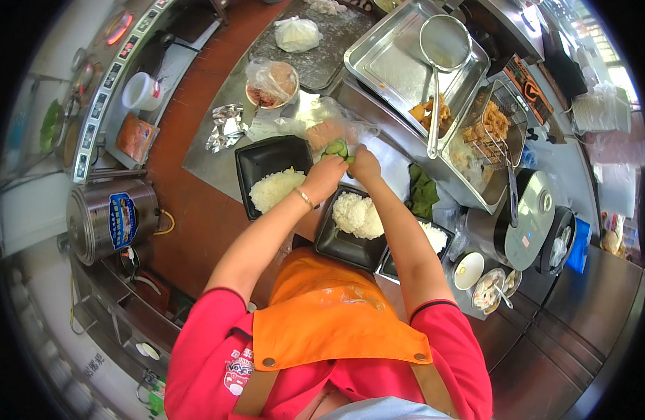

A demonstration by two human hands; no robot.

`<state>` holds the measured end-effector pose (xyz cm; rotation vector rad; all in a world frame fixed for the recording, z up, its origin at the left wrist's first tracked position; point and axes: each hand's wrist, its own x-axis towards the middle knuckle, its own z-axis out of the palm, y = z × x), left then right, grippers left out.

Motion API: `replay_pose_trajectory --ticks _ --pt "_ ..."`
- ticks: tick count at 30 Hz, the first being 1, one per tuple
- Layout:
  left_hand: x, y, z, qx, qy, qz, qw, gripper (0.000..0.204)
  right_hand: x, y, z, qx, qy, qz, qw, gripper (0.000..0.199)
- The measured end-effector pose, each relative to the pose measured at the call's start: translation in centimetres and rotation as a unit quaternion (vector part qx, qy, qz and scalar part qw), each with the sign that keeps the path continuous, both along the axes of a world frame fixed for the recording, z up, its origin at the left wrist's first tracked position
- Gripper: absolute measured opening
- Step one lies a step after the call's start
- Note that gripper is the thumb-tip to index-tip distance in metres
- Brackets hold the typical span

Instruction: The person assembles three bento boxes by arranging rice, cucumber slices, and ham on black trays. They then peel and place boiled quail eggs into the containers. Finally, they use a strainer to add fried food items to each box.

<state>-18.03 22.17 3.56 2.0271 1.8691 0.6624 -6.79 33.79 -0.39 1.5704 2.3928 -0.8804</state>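
Both hands reach forward over the counter. My left hand (322, 178), wearing a bracelet, is closed on green vegetable slices (335, 148) at its fingertips. Close beside it my right hand (365, 164) is closed too; what it holds, if anything, is hidden. Left of them lies a black tray (266, 155) with white rice (275, 189). Below the hands, nearer me, sits a second black tray (343, 247) with mounded rice (359, 213). A third portion of rice (435, 237) shows partly behind my right forearm. Clear plastic (343, 116) with something pinkish lies just beyond the hands.
Beyond stand a bowl of reddish food (271, 85), crumpled foil (226, 127) and a white bag (297, 34). To the right are metal trays (383, 52) with a strainer (445, 43), a wire basket of fried pieces (492, 124), a dark green cloth (422, 192) and small bowls (469, 271).
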Motion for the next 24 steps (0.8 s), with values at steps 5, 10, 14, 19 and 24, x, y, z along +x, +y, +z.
replay_pose_trajectory --ticks 5,10,14,19,24 --pt "-0.9 3.1 -3.2 0.0 0.141 -0.14 0.98 0.011 5.2 0.8 0.1 0.076 0.104 -0.037 0.991 0.029" --pt "-2.0 4.2 -4.1 -0.047 0.188 -0.163 0.968 0.01 9.7 -3.2 5.8 -0.213 0.229 -0.162 0.936 0.018" --pt "-2.1 5.2 -3.2 -0.119 0.129 -0.109 0.978 0.01 8.6 -8.6 5.9 -0.201 0.227 -0.149 0.941 0.023" --pt "-3.9 4.4 -5.2 -0.065 0.103 -0.061 0.991 0.014 7.3 -11.0 6.2 0.063 0.119 -0.033 0.99 0.03" --pt "-2.1 1.0 3.4 -0.224 -0.191 0.059 0.954 0.023 7.9 -9.6 7.5 0.099 0.129 -0.058 0.985 0.026"
